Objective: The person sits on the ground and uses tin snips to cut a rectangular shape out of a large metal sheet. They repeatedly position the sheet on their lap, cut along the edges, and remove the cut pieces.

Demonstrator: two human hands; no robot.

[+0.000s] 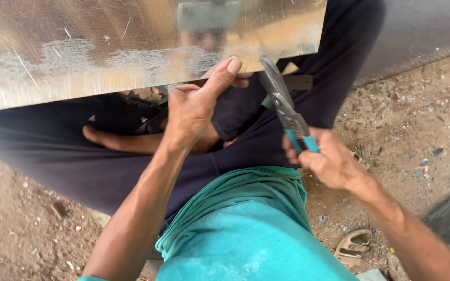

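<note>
The metal sheet (131,47) lies across the person's lap, its near edge running left to right just above both hands. The left hand (196,106) pinches that edge from below, thumb pressed up against the shiny face, fingers (243,80) tucked under the sheet. Just to the right of that thumb, the tin snips (282,104) meet the sheet's lower edge near its right corner. Their long axis runs from the teal handles, low and right of the sheet, up and slightly leftward to the blade tips, which point into the sheet. The right hand (329,161) is clenched round the teal handles; whether the blades are fully shut on the metal cannot be told.

The likeliest trouble, as I judge it, is the thumb sitting so near the blades: a slip of the snips sideways could nick it. The cut edge of the sheet could also slice the fingers beneath if the sheet shifts on the lap. A sandal (352,244) lies on the dirt ground (423,125), well below the sheet
</note>
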